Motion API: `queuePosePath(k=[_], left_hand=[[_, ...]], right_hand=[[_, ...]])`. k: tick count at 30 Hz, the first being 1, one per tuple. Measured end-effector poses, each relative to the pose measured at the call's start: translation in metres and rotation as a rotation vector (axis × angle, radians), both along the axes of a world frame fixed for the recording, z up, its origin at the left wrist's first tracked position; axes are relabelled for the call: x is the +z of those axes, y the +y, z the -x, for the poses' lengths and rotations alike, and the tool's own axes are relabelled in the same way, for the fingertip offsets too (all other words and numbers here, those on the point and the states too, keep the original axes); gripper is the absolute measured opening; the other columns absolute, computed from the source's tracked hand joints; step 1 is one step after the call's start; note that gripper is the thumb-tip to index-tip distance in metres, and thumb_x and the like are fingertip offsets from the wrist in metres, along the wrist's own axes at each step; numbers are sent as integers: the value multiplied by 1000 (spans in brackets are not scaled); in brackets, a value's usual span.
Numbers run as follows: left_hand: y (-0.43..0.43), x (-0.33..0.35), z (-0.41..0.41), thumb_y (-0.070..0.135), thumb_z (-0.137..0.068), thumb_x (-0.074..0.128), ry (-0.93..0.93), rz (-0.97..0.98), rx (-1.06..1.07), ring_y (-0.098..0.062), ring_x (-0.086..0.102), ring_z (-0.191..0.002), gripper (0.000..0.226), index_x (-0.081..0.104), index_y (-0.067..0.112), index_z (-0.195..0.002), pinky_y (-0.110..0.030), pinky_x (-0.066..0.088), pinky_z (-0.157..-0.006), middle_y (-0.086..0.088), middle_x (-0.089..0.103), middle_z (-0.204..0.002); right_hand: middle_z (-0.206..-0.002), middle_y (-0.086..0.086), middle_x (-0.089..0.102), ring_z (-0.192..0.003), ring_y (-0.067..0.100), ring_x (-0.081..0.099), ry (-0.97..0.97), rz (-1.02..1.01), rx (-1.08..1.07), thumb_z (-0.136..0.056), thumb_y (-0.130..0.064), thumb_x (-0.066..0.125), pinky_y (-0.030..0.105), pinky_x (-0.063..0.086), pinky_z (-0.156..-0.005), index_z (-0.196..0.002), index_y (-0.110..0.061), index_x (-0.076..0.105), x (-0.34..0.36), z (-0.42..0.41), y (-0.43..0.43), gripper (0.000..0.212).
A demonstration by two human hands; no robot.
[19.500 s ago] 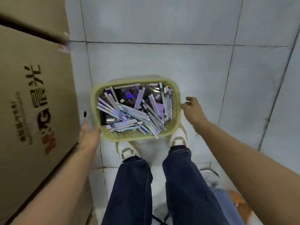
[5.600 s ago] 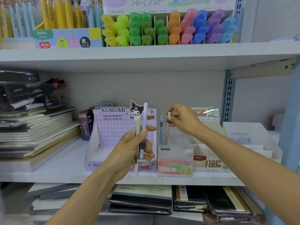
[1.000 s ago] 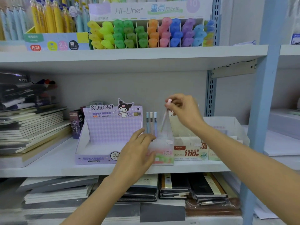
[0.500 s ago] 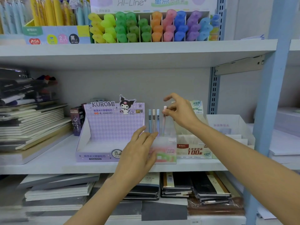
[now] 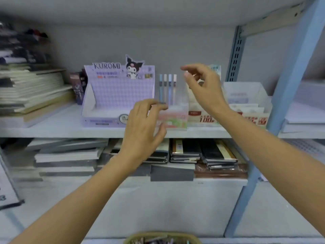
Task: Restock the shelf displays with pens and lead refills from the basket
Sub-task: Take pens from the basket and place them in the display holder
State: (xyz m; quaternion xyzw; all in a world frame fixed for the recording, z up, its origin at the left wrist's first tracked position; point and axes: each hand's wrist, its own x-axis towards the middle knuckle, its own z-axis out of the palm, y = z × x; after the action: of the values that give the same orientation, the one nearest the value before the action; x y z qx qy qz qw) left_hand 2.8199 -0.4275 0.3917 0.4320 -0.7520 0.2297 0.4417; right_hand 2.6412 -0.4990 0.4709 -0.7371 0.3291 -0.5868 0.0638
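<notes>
Four pens [image 5: 170, 87] stand upright in the clear display box [image 5: 173, 118] on the white shelf [image 5: 52, 128], right beside the purple Kuromi box [image 5: 119, 92]. Left hand [image 5: 143, 127] hangs in front, fingers loosely spread. Right hand [image 5: 204, 87] is up by the pens, fingers relaxed, holding nothing. Basket [image 5: 163, 233] pokes in way down below the shelves.

white shelf [image 5: 52, 128] holds kuromi box [image 5: 119, 95], clear pen display [image 5: 173, 118], seemingly notebooks [image 5: 31, 92].

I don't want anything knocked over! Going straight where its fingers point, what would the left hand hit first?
Probably the clear pen box: the left hand aims its fingers at its front. Depth is unclear; they may already touch.
</notes>
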Motion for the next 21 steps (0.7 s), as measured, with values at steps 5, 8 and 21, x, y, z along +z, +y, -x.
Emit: queuePosePath(k=[5,8,21], left_hand=[[30,-112,13,19,-86,54,159,-220,-128,-6,41,-71,7,55,14,-91,-21,33,-62,11,47,-79],[47,-208,15,23,-88,58,116,-678,-87,-10,48,-63,4,58,19,-90,-28,37,-58,10,53,-70],[102,-444,16,17,-92,59,-302,-1355,89,-23,34,-135,56,39,20,-145,-35,33,-108,-2,40,-146]], right_hand=[[-59,-2,56,-49,4,52,-72,-209,219,-98,-15,51,18,40,-52,-79,-4,61,-119,3,59,24],[-55,0,56,-49,3,51,73,-541,191,-99,-15,52,18,41,-53,-74,-3,62,-226,5,75,29],[-79,-7,42,-66,9,42,884,-1364,92,-75,-54,75,25,27,-51,-97,-22,37,-525,42,150,54]])
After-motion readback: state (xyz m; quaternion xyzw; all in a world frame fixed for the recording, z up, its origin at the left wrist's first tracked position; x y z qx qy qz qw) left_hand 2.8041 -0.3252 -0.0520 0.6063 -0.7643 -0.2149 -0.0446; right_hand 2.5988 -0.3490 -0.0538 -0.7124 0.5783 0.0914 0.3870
